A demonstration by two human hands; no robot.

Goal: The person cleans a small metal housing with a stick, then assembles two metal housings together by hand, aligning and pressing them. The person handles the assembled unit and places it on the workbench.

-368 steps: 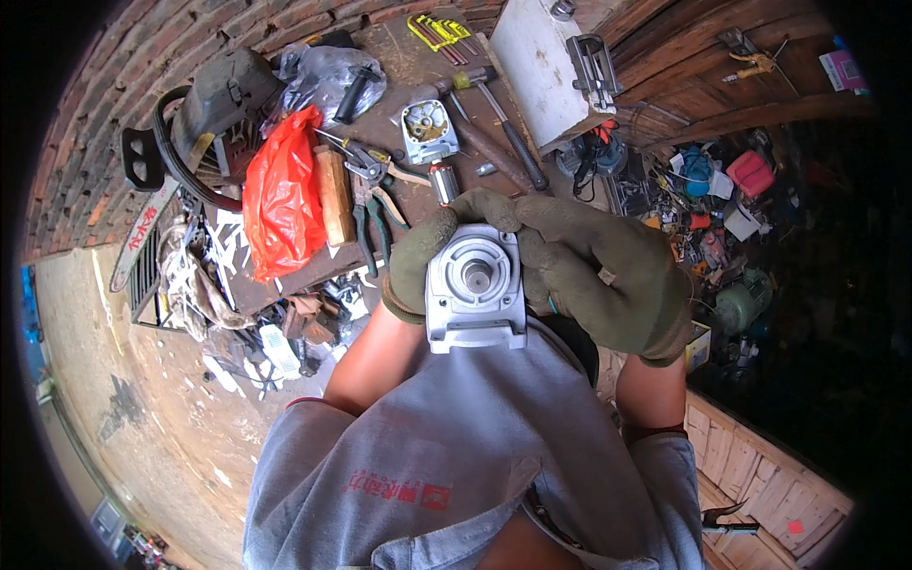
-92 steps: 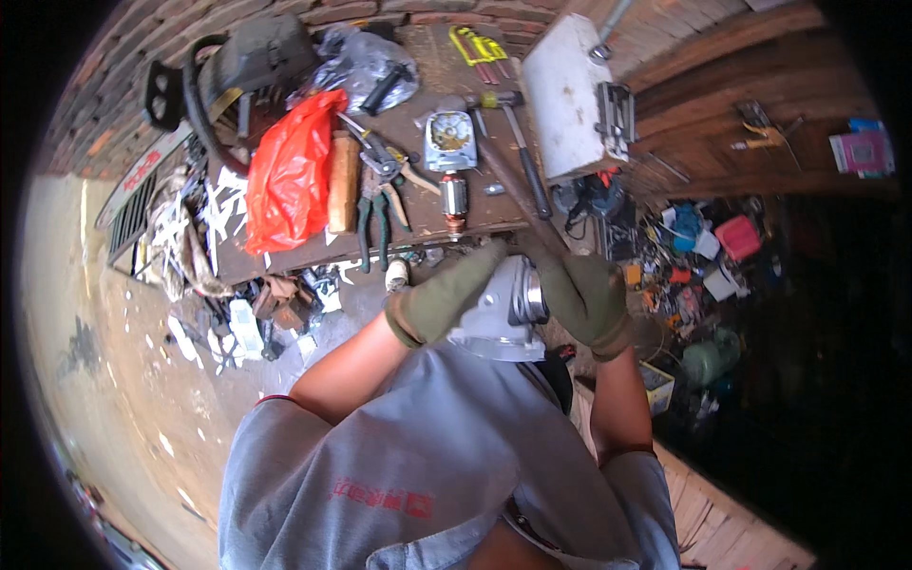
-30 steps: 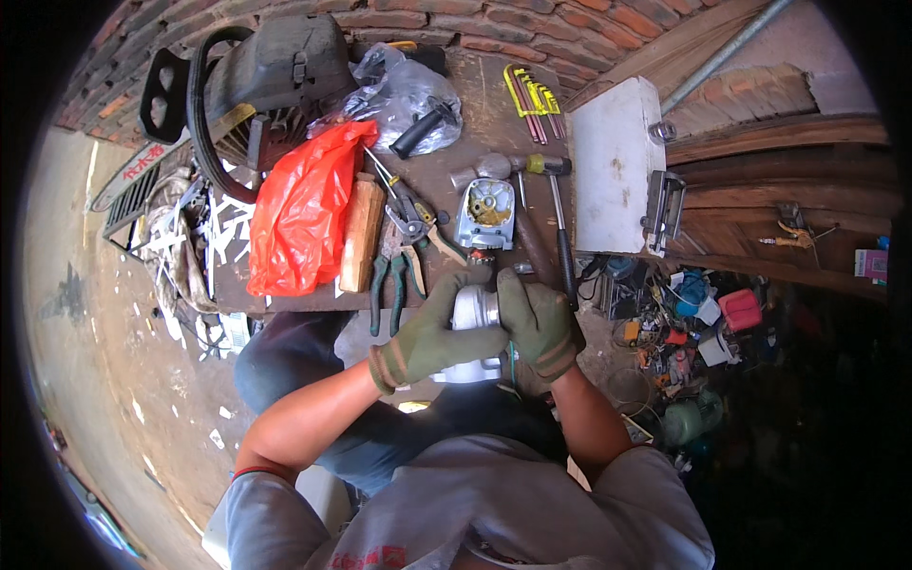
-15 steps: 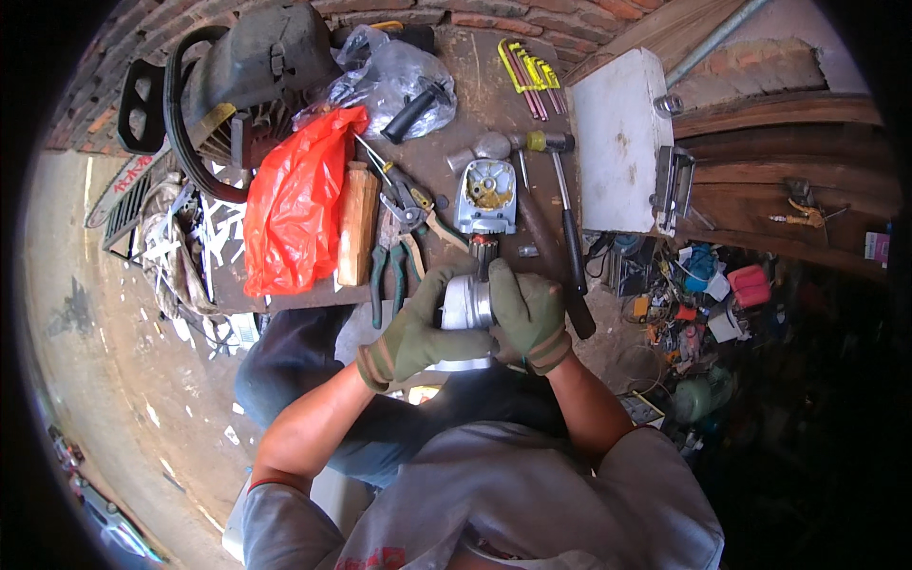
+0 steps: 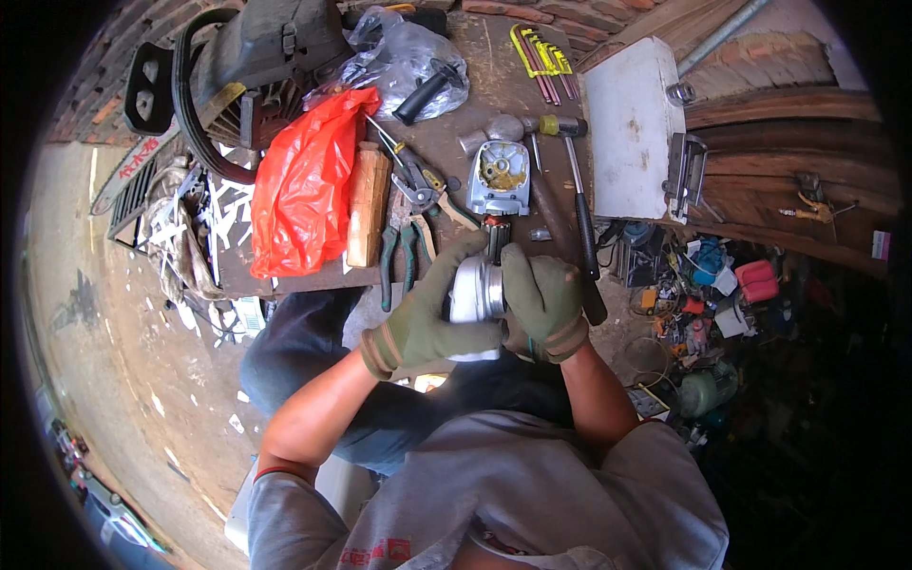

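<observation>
My left hand (image 5: 427,318), in a green work glove, grips a round silver metal housing (image 5: 467,299) with a stepped collar. The thumb lies across its near side and the fingers wrap over the far side. At the collar, my right hand (image 5: 543,299), gloved alike, is curled closed against the housing; its fingertips are partly hidden. Just beyond, on the table, a grey gear case (image 5: 500,179) lies with its open side up and brown grease inside. Between it and my hands is a dark ribbed motor part (image 5: 496,234) with a reddish end.
Left on the table (image 5: 480,57) are pliers (image 5: 404,252), a wood block (image 5: 369,204), a red plastic bag (image 5: 309,195) and a chainsaw (image 5: 256,57). Hammers (image 5: 576,171) lie to the right, below a yellow hex-key set (image 5: 543,57). A white panel (image 5: 632,128) stands at the right edge.
The whole view has shifted slightly. The housing has turned a little in my left hand, its collar facing more to the right. My right fingers have drawn slightly back along the collar.
</observation>
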